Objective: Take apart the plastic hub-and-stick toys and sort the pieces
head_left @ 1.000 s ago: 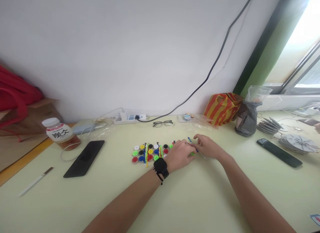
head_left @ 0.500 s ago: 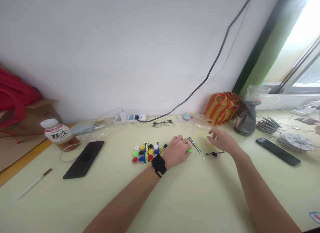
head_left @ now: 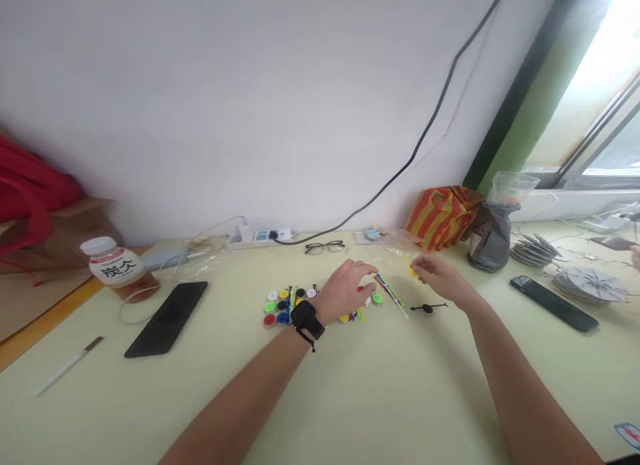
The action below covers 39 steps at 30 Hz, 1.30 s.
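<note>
My left hand [head_left: 345,288], with a black watch [head_left: 307,318] on its wrist, hovers over rows of small coloured discs [head_left: 270,306]. Its thumb and fingers are apart with nothing between them. Just past the thumb lies a green disc [head_left: 377,299]. My right hand [head_left: 443,278] pinches a yellow plastic stick [head_left: 412,270] just above the table. Between the hands lie several thin coloured sticks [head_left: 393,293] side by side. Below my right hand rests a black disc [head_left: 427,309] with a thin black stick across it. Part of the disc rows is hidden by my left hand.
On the left are a bottle [head_left: 120,268], a black phone [head_left: 167,320] and a white pen-like stick [head_left: 67,366]. Glasses [head_left: 325,247] and a power strip [head_left: 257,236] lie by the wall. A striped bag [head_left: 440,216], a dark phone [head_left: 554,304] and stacked grey discs [head_left: 590,283] are right.
My left hand has let go of the green disc and opened, moving slightly left. My right hand has lifted the yellow stick and moved slightly left.
</note>
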### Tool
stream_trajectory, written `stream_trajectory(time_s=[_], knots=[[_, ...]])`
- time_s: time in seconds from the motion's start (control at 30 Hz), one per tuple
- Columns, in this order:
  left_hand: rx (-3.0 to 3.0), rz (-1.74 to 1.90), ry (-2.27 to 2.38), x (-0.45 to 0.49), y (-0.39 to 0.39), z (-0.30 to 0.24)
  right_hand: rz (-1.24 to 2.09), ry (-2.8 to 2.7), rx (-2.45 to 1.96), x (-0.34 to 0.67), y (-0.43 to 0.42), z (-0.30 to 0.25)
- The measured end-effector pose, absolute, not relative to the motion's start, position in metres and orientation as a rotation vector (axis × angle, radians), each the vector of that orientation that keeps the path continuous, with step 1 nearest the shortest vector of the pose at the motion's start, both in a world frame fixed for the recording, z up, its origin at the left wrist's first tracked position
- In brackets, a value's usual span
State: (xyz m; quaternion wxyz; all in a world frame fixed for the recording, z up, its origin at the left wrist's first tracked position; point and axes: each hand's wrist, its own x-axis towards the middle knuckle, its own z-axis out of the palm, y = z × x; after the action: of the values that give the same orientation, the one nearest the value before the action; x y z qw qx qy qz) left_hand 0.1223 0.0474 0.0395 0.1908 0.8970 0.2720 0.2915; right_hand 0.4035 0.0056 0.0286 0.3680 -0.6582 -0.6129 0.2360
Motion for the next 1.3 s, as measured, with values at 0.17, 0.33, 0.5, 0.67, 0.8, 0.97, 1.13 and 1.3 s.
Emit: stream_trajectory(time_s=[0.17, 0.33, 0.5, 0.67, 0.8, 0.97, 1.13, 1.3], knots=[[2.113, 0.914, 0.609, 0.133, 0.042, 0.039, 1.058, -1.435, -1.179, 0.349, -0.003, 0.046], [2.087, 1.034, 0.592, 0.135, 0.041, 0.042, 1.156, -1.337, -1.168, 0.321, 0.001, 0.040], [2.265, 1.047, 0.702, 0.130, 0.045, 0.044, 1.166, -1.366, -1.204, 0.322, 0.003, 0.036], [2.362, 1.013, 0.617, 0.129, 0.044, 0.045, 1.287, -1.353, -1.186, 0.324, 0.001, 0.037], [2.398, 0.969, 0.602, 0.130, 0.042, 0.045, 1.322, -1.438, -1.182, 0.321, -0.003, 0.040], [2.377, 0.922, 0.588, 0.129, 0.039, 0.046, 1.049, -1.556, -1.429, 0.320, -0.005, 0.042], [2.462, 0.741, 0.524, 0.132, 0.027, 0.043, 0.407, -1.675, -1.835, 0.347, 0.006, 0.025], [2.579, 0.448, 0.427, 0.135, 0.020, 0.033, 0.267, -1.886, -1.962, 0.390, 0.010, 0.017]])
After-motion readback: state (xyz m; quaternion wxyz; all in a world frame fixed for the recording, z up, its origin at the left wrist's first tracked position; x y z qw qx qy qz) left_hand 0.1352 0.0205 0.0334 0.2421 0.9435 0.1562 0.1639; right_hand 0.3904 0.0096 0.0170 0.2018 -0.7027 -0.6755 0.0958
